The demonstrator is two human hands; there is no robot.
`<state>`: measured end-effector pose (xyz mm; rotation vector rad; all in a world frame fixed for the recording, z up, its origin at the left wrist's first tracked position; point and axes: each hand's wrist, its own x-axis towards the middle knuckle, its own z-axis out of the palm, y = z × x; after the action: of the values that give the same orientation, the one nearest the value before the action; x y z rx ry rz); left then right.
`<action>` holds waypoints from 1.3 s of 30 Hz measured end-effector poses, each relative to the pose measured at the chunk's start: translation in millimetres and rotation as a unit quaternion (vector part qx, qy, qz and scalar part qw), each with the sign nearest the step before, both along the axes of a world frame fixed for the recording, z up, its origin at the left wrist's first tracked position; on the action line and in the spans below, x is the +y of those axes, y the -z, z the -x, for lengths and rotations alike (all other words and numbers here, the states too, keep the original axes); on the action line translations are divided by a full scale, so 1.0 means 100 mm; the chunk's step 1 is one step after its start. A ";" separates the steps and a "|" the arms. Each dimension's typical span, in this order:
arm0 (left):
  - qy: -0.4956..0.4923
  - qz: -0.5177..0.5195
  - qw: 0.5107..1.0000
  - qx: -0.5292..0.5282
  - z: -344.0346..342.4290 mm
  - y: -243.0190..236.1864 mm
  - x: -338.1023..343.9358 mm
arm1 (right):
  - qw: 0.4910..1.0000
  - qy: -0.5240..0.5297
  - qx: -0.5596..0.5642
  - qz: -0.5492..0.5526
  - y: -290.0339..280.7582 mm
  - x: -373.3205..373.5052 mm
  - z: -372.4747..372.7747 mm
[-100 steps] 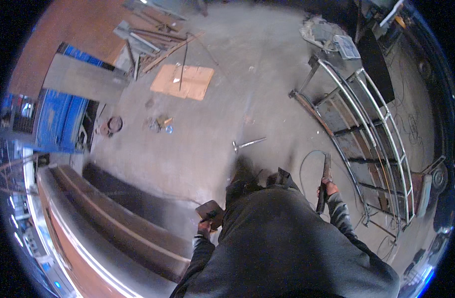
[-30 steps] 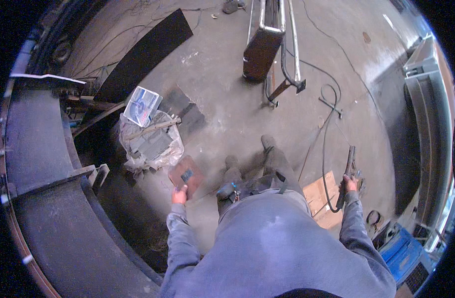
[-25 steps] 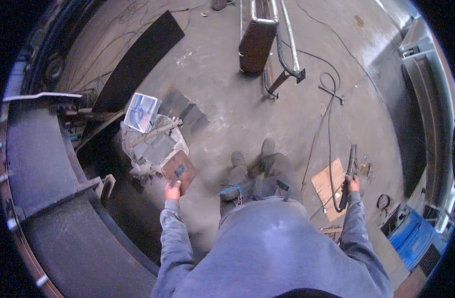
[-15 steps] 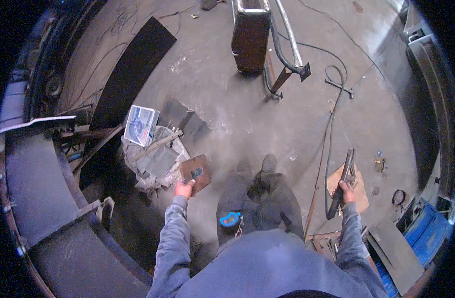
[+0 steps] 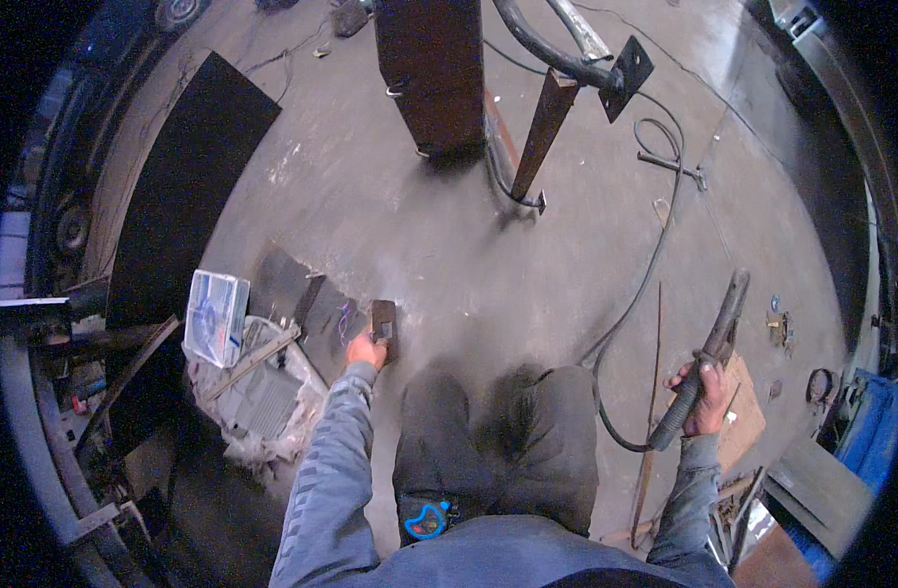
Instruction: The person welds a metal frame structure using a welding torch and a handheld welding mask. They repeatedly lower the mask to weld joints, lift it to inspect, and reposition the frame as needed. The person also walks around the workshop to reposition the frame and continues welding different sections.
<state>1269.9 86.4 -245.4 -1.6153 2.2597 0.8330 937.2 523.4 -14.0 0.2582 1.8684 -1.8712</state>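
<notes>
Left hand (image 5: 364,350) clamped on small dark plate (image 5: 384,328), held low over concrete floor (image 5: 370,196), just right of dark sheets (image 5: 307,309). Right hand (image 5: 703,397) closed round electrode holder (image 5: 711,358), tip up; cable (image 5: 637,294) loops left across floor. Open floor ahead up to rusty post (image 5: 431,73) and frame leg (image 5: 541,137). Debris pile (image 5: 258,402) crowds left; cardboard (image 5: 743,421) at right.

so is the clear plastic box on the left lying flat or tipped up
Tipped. The plastic box leans at an angle on the crumpled grey sheeting rather than lying flat on the floor. Whether its lid is shut cannot be told.
</notes>
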 end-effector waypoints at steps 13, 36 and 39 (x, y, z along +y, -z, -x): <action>-0.046 0.092 0.991 0.080 -0.51 1.39 -0.36 | 0.946 -0.014 0.245 0.210 0.52 0.12 -0.48; -0.028 0.088 0.619 0.780 1.12 -2.47 0.44 | 0.968 -0.079 0.235 -0.037 0.22 -0.16 -1.30; 0.046 0.182 0.651 0.736 1.14 -2.47 0.47 | 0.960 -0.086 0.257 -0.068 0.20 -0.21 -1.30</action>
<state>1156.0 133.3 1.4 -0.7309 3.5888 2.3907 1067.4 502.1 -33.6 -0.3752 2.2702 -1.8065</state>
